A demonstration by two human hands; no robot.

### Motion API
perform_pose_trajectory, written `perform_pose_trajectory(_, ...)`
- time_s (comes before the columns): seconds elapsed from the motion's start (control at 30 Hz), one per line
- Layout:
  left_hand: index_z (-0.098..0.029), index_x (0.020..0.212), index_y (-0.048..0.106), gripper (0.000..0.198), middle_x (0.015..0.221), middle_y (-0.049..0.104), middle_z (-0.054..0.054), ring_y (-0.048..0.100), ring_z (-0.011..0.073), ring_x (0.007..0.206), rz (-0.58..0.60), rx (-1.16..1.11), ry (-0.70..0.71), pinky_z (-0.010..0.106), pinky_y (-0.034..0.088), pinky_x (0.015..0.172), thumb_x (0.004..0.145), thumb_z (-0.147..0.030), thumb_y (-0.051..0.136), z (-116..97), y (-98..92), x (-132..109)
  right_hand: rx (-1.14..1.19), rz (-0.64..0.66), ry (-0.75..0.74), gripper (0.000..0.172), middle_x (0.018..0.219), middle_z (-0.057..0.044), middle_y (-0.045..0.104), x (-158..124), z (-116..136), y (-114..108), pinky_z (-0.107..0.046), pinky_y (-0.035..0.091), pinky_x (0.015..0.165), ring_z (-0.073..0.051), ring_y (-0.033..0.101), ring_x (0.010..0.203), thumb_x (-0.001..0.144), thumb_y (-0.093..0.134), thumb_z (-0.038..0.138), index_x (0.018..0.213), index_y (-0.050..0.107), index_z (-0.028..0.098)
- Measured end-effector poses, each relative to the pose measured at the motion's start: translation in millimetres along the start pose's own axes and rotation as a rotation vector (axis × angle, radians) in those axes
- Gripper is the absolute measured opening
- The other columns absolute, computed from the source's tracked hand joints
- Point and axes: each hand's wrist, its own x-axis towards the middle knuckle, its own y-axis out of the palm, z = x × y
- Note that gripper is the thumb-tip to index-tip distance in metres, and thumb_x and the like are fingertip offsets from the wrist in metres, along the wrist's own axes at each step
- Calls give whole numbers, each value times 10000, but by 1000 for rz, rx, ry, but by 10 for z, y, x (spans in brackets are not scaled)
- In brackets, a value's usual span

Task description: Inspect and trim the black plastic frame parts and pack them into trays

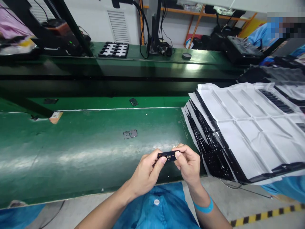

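A small black part [169,156] is held level between both hands near the front edge of the green table. My left hand [149,170] pinches its left end, thumb on the near side. The right end is pinched between the thumb and fingers of my right hand [189,162], whose wrist wears a blue band. Beyond the hands, a flat dark plate with cutouts [130,134] lies on the table [71,143]. A smaller dark piece [133,101] rests farther back, and another [50,101] lies to the back left.
A tall stack of black trays with white sheets [238,127] fills the right side of the table. On the rear shelf [205,57] are a black-and-white tray [113,50], a round black object [186,56] and cables. A green post foot [56,116] stands at left.
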Motion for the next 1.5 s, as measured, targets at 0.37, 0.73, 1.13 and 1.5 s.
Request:
perform_pose_trajectory(0.37, -202, 865, 471, 314, 713, 459, -40, 416, 109, 624, 40, -261, -151, 231, 343, 590, 1120, -366, 386, 121, 27, -70, -19, -20, 173, 230, 626, 49, 551, -48, -21, 42, -169, 292, 347, -47, 405, 363, 970, 707, 369, 849, 718, 174)
perform_pose_trajectory(0.73, -210, 837, 441, 453, 632, 368, -74, 378, 84, 530, -108, -294, -160, 196, 343, 523, 1106, -571, 389, 253, 108, -62, -41, -9, 106, 154, 554, 59, 544, -107, -28, 101, -172, 379, 376, -73, 497, 362, 990, 716, 312, 932, 763, 178)
perform_pose_trajectory(1.13, -198, 853, 476, 420, 656, 447, -48, 396, 102, 553, -53, -296, -78, 243, 316, 548, 1108, -526, 420, 277, 23, -146, -121, -29, 115, 222, 543, 52, 550, -130, -36, 141, -197, 377, 362, -85, 487, 352, 985, 719, 378, 913, 755, 171)
perform_pose_trajectory(1.5, -184, 889, 543, 421, 629, 441, -53, 401, 110, 534, -87, -307, -69, 244, 320, 545, 1100, -525, 414, 272, 53, -151, -125, -7, 100, 191, 499, 70, 500, -174, -55, 134, -186, 363, 371, -78, 454, 361, 996, 705, 339, 930, 771, 172)
